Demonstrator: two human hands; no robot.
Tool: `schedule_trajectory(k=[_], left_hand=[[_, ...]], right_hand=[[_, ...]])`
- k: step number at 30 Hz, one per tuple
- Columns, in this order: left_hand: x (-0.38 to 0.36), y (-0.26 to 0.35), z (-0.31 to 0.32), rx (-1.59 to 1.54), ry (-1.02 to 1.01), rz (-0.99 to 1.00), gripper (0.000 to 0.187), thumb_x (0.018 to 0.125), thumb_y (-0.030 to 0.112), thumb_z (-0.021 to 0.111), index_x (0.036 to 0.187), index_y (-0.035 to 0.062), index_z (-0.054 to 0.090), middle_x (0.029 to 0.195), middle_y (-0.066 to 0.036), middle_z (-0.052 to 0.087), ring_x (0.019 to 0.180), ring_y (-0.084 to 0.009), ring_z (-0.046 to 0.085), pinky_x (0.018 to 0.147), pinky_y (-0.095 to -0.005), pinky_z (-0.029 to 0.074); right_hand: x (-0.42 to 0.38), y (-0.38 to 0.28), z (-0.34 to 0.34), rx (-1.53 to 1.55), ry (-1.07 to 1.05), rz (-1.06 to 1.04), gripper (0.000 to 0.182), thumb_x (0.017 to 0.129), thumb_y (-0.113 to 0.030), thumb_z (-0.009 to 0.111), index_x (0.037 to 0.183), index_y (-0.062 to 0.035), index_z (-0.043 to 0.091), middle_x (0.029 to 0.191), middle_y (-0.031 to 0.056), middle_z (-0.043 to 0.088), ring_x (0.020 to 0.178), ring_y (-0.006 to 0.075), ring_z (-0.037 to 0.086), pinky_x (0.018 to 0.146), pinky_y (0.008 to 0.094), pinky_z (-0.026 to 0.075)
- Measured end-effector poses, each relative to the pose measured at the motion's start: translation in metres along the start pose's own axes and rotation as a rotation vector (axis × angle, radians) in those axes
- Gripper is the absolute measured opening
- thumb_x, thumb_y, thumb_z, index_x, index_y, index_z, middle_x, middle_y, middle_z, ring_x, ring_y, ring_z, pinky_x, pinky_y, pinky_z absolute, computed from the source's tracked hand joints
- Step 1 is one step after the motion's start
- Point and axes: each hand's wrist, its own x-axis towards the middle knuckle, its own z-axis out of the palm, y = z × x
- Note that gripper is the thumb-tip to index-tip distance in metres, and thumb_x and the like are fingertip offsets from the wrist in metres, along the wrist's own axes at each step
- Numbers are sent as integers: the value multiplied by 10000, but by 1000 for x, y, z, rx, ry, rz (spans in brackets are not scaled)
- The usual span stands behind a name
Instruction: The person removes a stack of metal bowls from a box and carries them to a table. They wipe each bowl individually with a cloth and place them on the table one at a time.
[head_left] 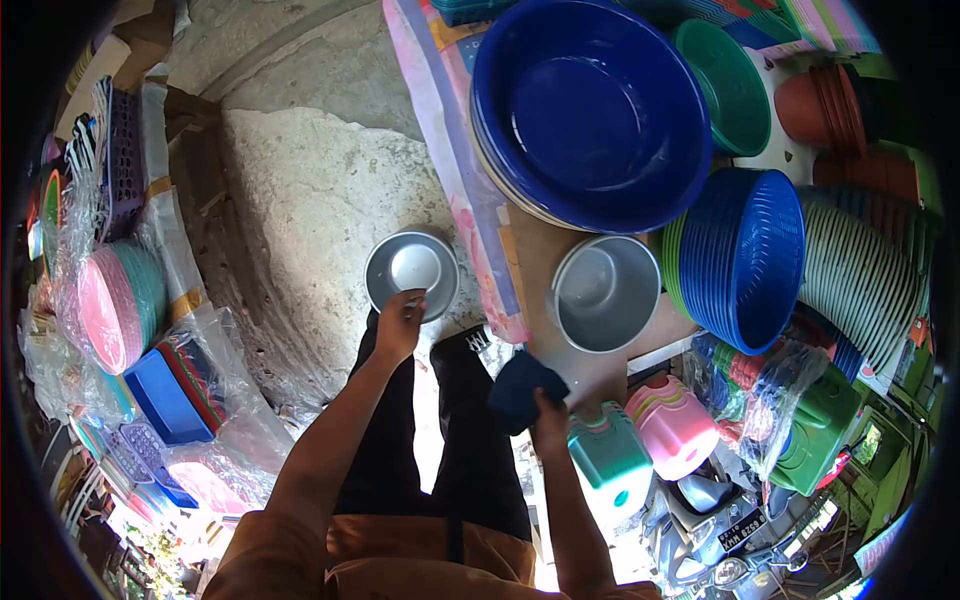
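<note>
My left hand point(398, 328) is closed on the near rim of a round grey basin point(412, 245), its fingers reaching over the edge. The basin's open top faces me, and a bright patch shows inside. Over to the right, my right hand point(549, 420) grips a bunched dark blue cloth point(522, 392). The cloth hangs apart from the basin, in front of my right leg. A similar grey basin point(606, 294) rests on the table at the right, just beyond the cloth.
Nested large blue tubs point(590, 110) stand on the table, beside a green basin point(722, 88) and stacked blue baskets point(765, 260). Pink containers point(672, 425) and teal ones point(608, 455) lie nearer. Plastic-wrapped pink basins point(108, 310) line the left. Concrete floor point(320, 190) lies ahead.
</note>
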Motion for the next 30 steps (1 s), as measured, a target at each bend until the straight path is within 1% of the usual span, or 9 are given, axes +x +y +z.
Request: schedule_trajectory(k=[4, 6, 9, 12, 14, 17, 20, 29, 30], left_hand=[[2, -57, -38, 94, 152, 89, 282, 886, 77, 627, 1157, 19, 578, 1059, -144, 605, 823, -215, 659, 713, -293, 536], [9, -59, -56, 143, 120, -136, 370, 865, 45, 639, 1218, 25, 532, 1078, -157, 574, 816, -188, 646, 700, -292, 537], [29, -69, -64, 92, 166, -167, 457, 845, 31, 649, 1275, 34, 494, 1065, -159, 581, 791, -210, 651, 715, -298, 537], [54, -83, -67, 108, 99, -164, 425, 856, 42, 646, 1248, 36, 482, 1024, -137, 609, 777, -168, 644, 676, -293, 535], [68, -91, -70, 114, 51, -187, 388, 840, 39, 660, 1191, 33, 495, 941, -110, 634, 783, -176, 654, 678, -301, 537], [77, -91, -78, 173, 28, -61, 416, 818, 40, 676, 1191, 43, 492, 936, -116, 635, 762, -194, 664, 674, -309, 539], [84, -82, -87, 127, -78, -157, 433, 810, 40, 677, 1197, 57, 483, 922, -121, 636, 771, -203, 670, 672, -316, 542], [80, -77, -100, 37, -167, -180, 399, 790, 15, 659, 1158, 48, 509, 893, -123, 639, 780, -202, 655, 715, -322, 522], [78, -89, -99, 43, -138, -123, 407, 783, 9, 662, 1158, 42, 507, 871, -115, 626, 754, -192, 636, 706, -319, 517]], right_hand=[[1, -14, 82, -309, -133, 57, 481, 907, -244, 609, 1266, 49, 479, 1198, 141, 579, 1108, 232, 555, 967, 334, 407], [16, -15, 116, -504, -182, 73, 515, 911, -260, 599, 1294, 54, 458, 1254, 172, 559, 1152, 263, 538, 989, 343, 389], [74, 33, 149, -547, -203, -75, 503, 924, -213, 553, 1350, 13, 408, 1282, 220, 530, 1216, 338, 497, 1018, 383, 371], [104, 29, 188, -560, -219, -78, 499, 920, -190, 547, 1357, -1, 395, 1289, 219, 520, 1233, 337, 481, 1022, 393, 369], [126, 47, 203, -596, -81, -121, 500, 941, -168, 539, 1386, -18, 368, 1307, 151, 521, 1227, 258, 483, 1031, 336, 347], [127, 47, 213, -511, -42, -70, 437, 932, -126, 528, 1340, -19, 414, 1280, 156, 535, 1202, 260, 501, 1013, 340, 362], [120, 46, 222, -488, 25, -116, 333, 911, -76, 516, 1230, -2, 453, 1188, 186, 556, 1130, 305, 540, 985, 371, 386], [88, 35, 214, -386, 16, -86, 373, 926, -85, 521, 1279, 2, 438, 1211, 150, 557, 1141, 247, 525, 988, 348, 377], [81, 31, 213, -381, 8, -122, 350, 914, -86, 529, 1234, 20, 437, 1167, 193, 557, 1115, 286, 546, 978, 363, 390]])
